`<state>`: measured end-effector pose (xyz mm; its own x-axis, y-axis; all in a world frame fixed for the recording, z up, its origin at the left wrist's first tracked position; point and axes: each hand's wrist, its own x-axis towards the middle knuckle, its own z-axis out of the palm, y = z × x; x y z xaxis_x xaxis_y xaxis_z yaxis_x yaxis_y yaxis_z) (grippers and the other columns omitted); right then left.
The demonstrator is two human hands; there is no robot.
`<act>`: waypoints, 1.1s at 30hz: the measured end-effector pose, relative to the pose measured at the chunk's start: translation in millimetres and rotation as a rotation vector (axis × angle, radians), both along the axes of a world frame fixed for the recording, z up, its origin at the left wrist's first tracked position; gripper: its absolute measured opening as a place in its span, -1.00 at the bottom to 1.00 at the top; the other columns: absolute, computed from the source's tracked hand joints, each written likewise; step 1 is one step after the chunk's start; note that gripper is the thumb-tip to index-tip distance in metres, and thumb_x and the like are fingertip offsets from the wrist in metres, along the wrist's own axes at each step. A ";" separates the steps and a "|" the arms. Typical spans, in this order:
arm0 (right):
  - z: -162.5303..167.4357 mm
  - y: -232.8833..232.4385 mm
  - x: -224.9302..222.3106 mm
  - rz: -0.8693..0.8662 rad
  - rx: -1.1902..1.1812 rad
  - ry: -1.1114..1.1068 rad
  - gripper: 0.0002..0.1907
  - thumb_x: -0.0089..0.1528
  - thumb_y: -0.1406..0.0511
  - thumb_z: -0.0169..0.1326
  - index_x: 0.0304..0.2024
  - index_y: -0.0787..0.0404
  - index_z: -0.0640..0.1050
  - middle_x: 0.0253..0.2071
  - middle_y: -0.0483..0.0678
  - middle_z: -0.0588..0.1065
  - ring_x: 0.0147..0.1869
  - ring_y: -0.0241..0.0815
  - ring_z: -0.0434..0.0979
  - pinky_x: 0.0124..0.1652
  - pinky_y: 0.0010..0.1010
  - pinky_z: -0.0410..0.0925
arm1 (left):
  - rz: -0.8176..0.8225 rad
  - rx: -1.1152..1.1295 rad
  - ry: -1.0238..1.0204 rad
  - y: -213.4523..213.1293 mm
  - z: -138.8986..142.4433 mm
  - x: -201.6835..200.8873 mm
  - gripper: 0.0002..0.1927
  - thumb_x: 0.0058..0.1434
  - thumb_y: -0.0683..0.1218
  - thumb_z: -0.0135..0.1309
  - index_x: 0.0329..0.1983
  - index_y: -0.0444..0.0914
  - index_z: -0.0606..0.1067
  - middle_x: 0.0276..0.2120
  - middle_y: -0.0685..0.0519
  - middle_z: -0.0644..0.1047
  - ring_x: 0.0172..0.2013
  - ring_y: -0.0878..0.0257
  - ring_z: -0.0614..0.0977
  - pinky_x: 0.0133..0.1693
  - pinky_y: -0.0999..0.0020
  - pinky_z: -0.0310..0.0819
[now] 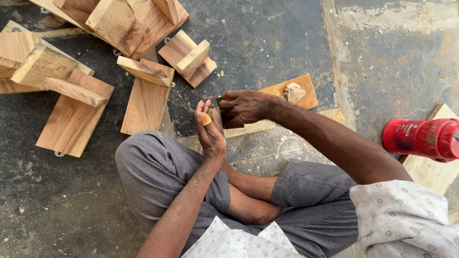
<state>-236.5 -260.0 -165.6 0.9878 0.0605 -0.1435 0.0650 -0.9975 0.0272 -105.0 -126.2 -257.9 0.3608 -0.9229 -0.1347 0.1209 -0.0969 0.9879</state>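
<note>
Only the head cam here, looking straight down at my lap while I sit cross-legged on the dusty concrete floor [267,43].

The piece in hand is a small flat wooden block [216,117], held just past my knees, with a longer wood strip [248,128] on the floor under it. I'd guess it's light and stiff, dry hardwood with sharp edges, not slippery at all with this dust around. Best grip looks like pinching it by the long edges, since the faces are too small to palm.

My right hand [244,106] comes across from the side and is closed over the top of the block, fingers curled down around it. My left hand [209,130] is mostly open, fingers upright and loose against the near face of the block, steadying more than gripping. There's a yellowish smear on one fingertip [204,119].

Around me: a pile of L-shaped wooden brackets [95,71] off to my left, a thin orange board [287,88] with a lump of filler [293,92] on it, and a red plastic container [420,138] lying on its side to my right.
</note>
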 end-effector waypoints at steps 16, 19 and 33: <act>11.5 11.6 11.8 -0.194 -0.032 0.616 -0.71 0.19 0.01 0.18 -0.56 -0.07 0.57 -0.56 -0.32 0.47 -0.15 -0.27 0.32 0.11 -0.39 0.18 | -0.014 0.057 -0.036 0.8 1.1 2.2 -0.25 0.53 0.28 -0.61 0.49 -0.36 0.06 0.40 -0.18 0.31 0.41 0.04 0.32 0.41 0.16 0.13; 26.9 8.5 -26.3 -0.204 -0.109 0.566 -0.84 0.18 0.13 0.23 -0.49 -0.09 0.58 -0.51 -0.33 0.47 -0.18 -0.26 0.29 0.09 -0.42 0.19 | 0.001 0.030 -0.041 -0.8 -1.2 0.6 -0.27 0.54 0.27 -0.58 0.48 -0.37 0.08 0.39 -0.18 0.32 0.40 0.04 0.33 0.41 0.16 0.14; -19.1 102.0 -59.8 -0.955 -0.159 0.094 -0.50 0.29 0.40 -0.06 0.31 0.15 0.45 0.23 0.01 0.53 0.16 -0.11 0.46 0.12 -0.27 0.35 | 0.005 -0.012 -0.049 -6.0 2.5 -2.3 -0.30 0.57 0.25 -0.56 0.49 -0.35 0.08 0.38 -0.19 0.32 0.41 0.00 0.34 0.39 0.18 0.21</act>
